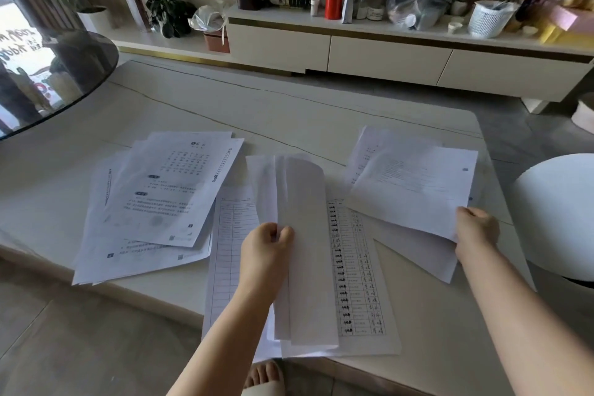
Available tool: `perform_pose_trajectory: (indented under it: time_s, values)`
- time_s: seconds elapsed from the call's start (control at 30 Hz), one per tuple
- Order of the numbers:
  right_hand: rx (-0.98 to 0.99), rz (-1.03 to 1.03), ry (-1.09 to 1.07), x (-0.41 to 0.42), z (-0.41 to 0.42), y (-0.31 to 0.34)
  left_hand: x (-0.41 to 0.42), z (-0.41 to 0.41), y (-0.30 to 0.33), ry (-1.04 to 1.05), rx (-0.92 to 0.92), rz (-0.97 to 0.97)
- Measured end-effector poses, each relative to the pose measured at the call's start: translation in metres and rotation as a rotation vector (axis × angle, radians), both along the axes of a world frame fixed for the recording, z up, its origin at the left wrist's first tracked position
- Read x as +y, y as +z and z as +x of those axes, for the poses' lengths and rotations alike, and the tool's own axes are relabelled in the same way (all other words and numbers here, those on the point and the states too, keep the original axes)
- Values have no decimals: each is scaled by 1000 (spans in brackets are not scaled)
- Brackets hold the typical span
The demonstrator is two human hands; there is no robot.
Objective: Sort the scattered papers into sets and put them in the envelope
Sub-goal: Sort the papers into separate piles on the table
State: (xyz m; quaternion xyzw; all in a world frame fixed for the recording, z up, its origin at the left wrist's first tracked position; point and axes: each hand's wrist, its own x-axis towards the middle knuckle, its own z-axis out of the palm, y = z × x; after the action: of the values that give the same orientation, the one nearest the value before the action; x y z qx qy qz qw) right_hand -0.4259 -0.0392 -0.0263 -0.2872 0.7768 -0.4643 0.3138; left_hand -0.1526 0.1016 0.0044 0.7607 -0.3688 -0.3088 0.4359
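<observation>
Holding folded sheets (pixel 305 235) in left grip (pixel 266 251), right grip (pixel 475 225) pinches one page (pixel 414 190).

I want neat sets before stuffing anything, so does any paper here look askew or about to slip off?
Yes. The table sheets under the left hand stick out past the table's near edge. The left pile is fanned and crooked, its corner also overhanging.

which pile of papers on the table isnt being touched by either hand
The left pile, topped by a printed text page. The left hand grips the middle sheets; the right hand holds the right pile's top sheet.
</observation>
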Motion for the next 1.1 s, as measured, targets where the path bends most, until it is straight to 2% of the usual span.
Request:
perform_pose_trajectory:
  time_s: [0.1, 0.2, 0.27, 0.37, 0.5, 0.6, 0.67, 0.73, 0.83, 0.93, 1.03, 1.1]
  values:
    - [137, 26, 95, 1, -1, 1, -2, 1, -4, 8, -4, 3]
    - [368, 120, 209, 21, 1, 3, -4, 4, -5, 10, -6, 24]
    - [424, 99, 245, 41, 6, 3, -3, 1, -7, 11, 16, 52]
    - [192, 89, 317, 78, 20, -3, 0, -3, -14, 25, 60, 123]
    - [-82, 269, 433, 126, 42, -10, 9, -2, -25, 74, 142, 177]
    - [-28, 358, 547, 144, 55, -8, 16, -2, -28, 75, 140, 185]
    - [10, 316, 643, 146, 59, -7, 18, -1, -26, 63, 116, 167]
    - [89, 281, 734, 147, 65, -6, 19, 8, -16, 49, 15, 147]
    - [197, 241, 852, 144, 75, 4, 25, 26, 11, 40, -245, 93]
    - [185, 131, 861, 137, 91, 19, 40, 40, 37, 33, -429, -18]
    - [45, 31, 831, 134, 108, 29, 53, 45, 52, 25, -501, -117]
    - [-171, 19, 848, 135, 120, 32, 53, 44, 51, -13, -490, -131]
